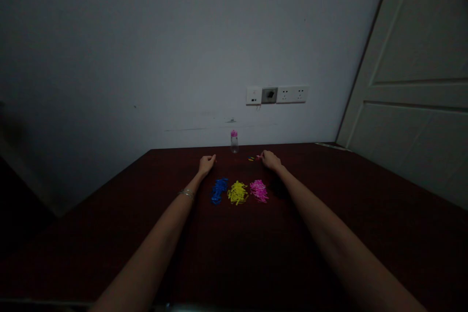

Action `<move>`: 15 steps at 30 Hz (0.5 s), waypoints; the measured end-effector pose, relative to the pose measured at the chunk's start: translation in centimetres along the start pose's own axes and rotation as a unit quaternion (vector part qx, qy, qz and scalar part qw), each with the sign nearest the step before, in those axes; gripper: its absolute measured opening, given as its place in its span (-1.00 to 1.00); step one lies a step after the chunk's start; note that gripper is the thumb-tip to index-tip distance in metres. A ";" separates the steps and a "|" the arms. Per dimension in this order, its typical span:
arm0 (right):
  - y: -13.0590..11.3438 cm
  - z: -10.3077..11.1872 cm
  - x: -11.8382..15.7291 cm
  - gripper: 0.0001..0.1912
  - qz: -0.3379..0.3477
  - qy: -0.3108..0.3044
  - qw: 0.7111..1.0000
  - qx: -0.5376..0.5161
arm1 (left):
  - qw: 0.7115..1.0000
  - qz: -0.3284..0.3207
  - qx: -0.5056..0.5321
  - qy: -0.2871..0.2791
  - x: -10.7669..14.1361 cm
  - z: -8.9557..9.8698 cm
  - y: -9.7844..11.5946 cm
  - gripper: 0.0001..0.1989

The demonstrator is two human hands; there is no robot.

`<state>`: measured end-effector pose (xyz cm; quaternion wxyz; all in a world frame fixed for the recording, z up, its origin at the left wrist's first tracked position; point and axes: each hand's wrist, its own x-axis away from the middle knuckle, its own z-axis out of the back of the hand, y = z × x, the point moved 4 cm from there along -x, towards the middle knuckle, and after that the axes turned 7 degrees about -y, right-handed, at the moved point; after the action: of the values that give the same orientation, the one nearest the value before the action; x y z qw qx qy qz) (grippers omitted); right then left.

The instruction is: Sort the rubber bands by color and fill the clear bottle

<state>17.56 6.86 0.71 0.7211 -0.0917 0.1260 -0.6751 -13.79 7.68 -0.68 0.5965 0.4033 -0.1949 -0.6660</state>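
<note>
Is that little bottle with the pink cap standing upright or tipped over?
Upright. The small clear bottle stands on its base at the far edge of the dark red table, pink cap on top, between the two hands but touched by neither.

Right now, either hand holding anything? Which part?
Left hand is curled shut, contents hidden. Right hand touches small loose pieces; whether it grips them cannot be told.

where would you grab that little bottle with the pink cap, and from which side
Probably around the clear body just under the pink cap, coming from the near side. The bottle stands upright at the table's far edge, close to the wall, so the back looks cramped. The right hand lies slightly nearer than the left hand.
</note>
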 end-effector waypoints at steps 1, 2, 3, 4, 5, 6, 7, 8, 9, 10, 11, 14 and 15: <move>0.1 0.2 0.0 -0.71 -0.002 0.004 1.000 -0.002 | 1.000 -0.002 0.001 0.001 0.0 0.0 -0.1 -0.57; 0.3 0.5 0.0 -0.70 -0.004 0.009 1.000 -0.005 | 1.000 -0.003 0.001 0.001 -0.1 0.0 -0.2 -0.57; 0.4 0.8 0.0 -0.70 -0.006 0.013 1.000 -0.009 | 1.000 -0.004 0.001 0.001 -0.2 -0.1 -0.2 -0.57; 0.5 1.0 0.0 -0.69 -0.007 0.014 1.000 -0.011 | 1.000 -0.005 0.001 0.001 -0.2 -0.1 -0.3 -0.57; 0.6 1.2 0.0 -0.68 -0.006 0.008 1.000 -0.006 | 1.000 -0.006 0.001 0.000 -0.3 -0.1 -0.4 -0.57; 0.7 1.3 -0.1 -0.68 -0.003 -0.005 1.000 0.005 | 1.000 -0.005 0.001 -0.001 -0.3 -0.2 -0.5 -0.57; 0.8 1.3 -0.1 -0.68 0.000 -0.024 1.000 0.020 | 1.000 -0.005 0.001 -0.001 -0.4 -0.2 -0.5 -0.57; 0.8 1.4 -0.1 -0.70 0.004 -0.044 0.998 0.035 | 1.000 -0.004 0.002 -0.001 -0.4 -0.2 -0.5 -0.57; 0.9 1.4 -0.2 -0.71 0.007 -0.063 0.997 0.049 | 1.000 -0.003 0.004 -0.001 -0.3 -0.2 -0.4 -0.57; 1.0 1.5 -0.2 -0.73 0.009 -0.076 0.995 0.059 | 1.000 -0.001 0.006 -0.002 -0.3 -0.1 -0.4 -0.58; 1.0 1.6 -0.2 -0.74 0.009 -0.084 0.994 0.065 | 1.000 0.000 0.008 -0.003 -0.2 -0.1 -0.3 -0.58; 1.1 2.0 -0.2 -0.73 0.006 -0.097 0.992 0.075 | 1.000 0.000 0.014 -0.004 0.0 0.0 0.1 -0.57; 1.1 2.2 -0.2 -0.73 0.005 -0.101 0.992 0.079 | 1.000 0.000 0.014 -0.003 0.1 0.1 0.2 -0.57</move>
<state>19.28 7.09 2.44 0.7386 -0.1013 -0.0004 -0.6665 -13.74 7.57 -0.53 0.5902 0.4097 -0.2063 -0.6643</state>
